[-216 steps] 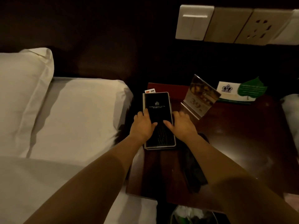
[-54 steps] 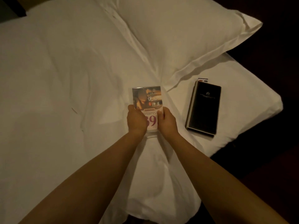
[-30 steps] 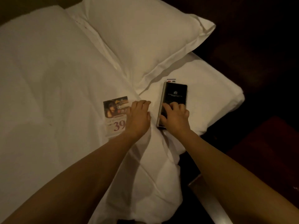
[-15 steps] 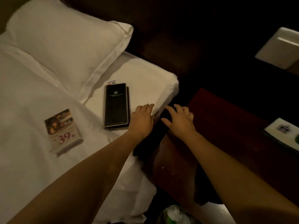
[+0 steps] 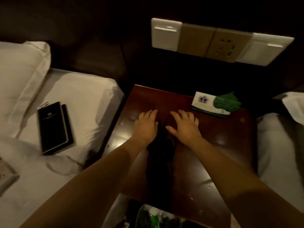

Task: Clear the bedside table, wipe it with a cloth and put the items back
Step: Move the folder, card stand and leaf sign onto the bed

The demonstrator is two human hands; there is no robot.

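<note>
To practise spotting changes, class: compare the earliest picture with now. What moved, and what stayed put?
The black folder and price card went from bedside table to bed, released. The left hand and right hand returned over the table, open. The green leaf cards and dark cloth stayed.

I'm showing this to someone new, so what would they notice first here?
The left hand and right hand spread open over the dark bedside table at centre, a dark cloth between them. A black folder lies on the white bed at left; a green leaf card sits at the table's far right corner.
</note>
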